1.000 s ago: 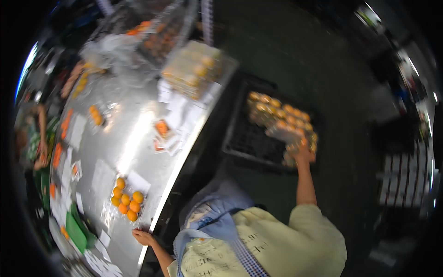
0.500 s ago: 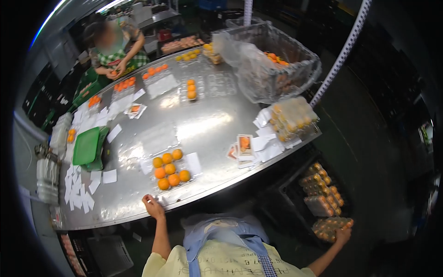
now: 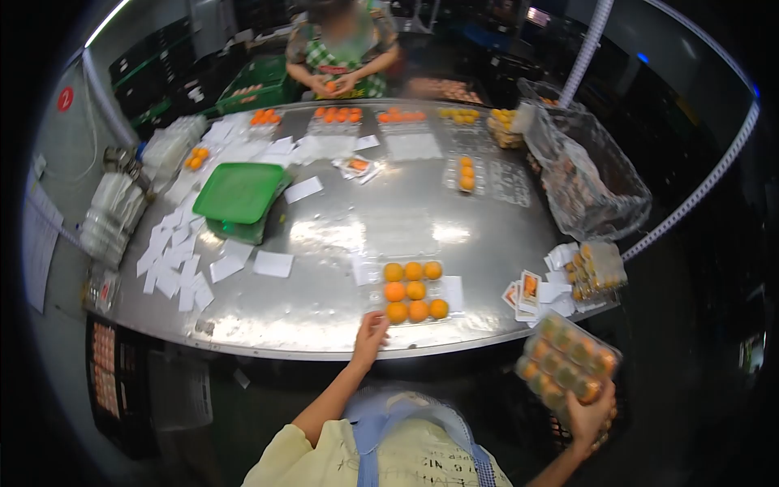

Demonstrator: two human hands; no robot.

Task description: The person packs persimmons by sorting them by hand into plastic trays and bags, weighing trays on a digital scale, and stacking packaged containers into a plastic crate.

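An opened clear plastic clamshell [image 3: 378, 286] lies near the front edge of the metal table, with rows of oranges [image 3: 415, 290] in its base. My left hand [image 3: 371, 334] is at its near left corner, fingers loosely extended and holding nothing; whether they touch the plastic I cannot tell. My right hand [image 3: 591, 412] grips a closed clamshell of oranges [image 3: 571, 355] by its lower right side. That pack is tilted and held in the air off the table's front right edge, above a dark crate [image 3: 560, 434] mostly hidden behind it and my arm.
A green scale [image 3: 239, 192] stands at left among scattered white cards [image 3: 174, 258]. Picture cards [image 3: 529, 288] and a filled clamshell [image 3: 596, 272] lie at right. A plastic-lined bin [image 3: 596, 166] stands beyond. Across the table [image 3: 324, 235], a co-worker [image 3: 345, 57] holds an orange fruit.
My right hand has raised the filled clamshell from beside the crate to near table height. My left hand has moved up to the open clamshell's corner. The view has turned left.
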